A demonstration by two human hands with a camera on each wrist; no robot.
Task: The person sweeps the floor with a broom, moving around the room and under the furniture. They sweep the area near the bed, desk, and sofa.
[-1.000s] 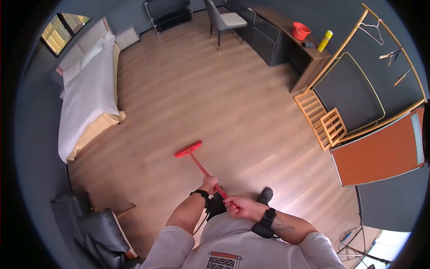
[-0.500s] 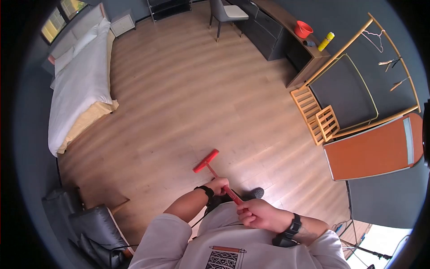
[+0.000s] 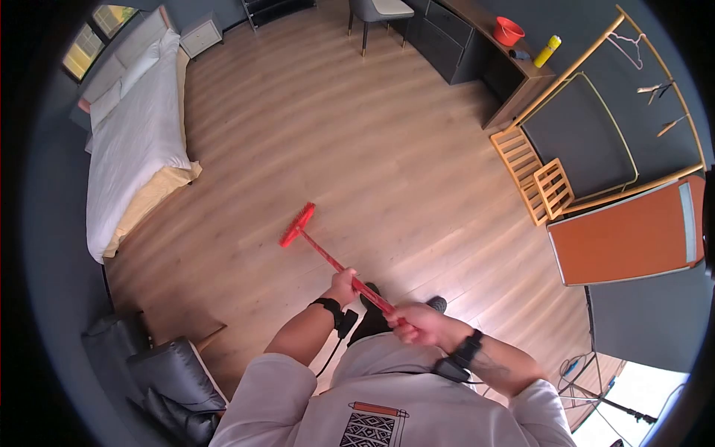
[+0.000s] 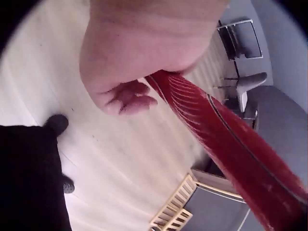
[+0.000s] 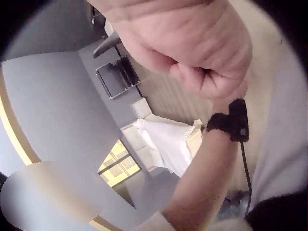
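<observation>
A red broom slants across the floor in front of the person, its bristled head out ahead and to the left. Partway along the red handle, the left hand grips it with curled fingers. The right hand holds the handle's top end close to the body. In the left wrist view, the patterned red handle runs out from under the left hand. Curled fingers of the right hand fill the top of the right wrist view, where the handle is hidden.
Wooden floor spreads ahead. A bed and a dark armchair stand left. On the right are a desk with a red bucket, a wooden rack and an orange-topped board.
The broom head first came back toward the right, then swung forward and left. Both hands followed along and kept their grip on the handle.
</observation>
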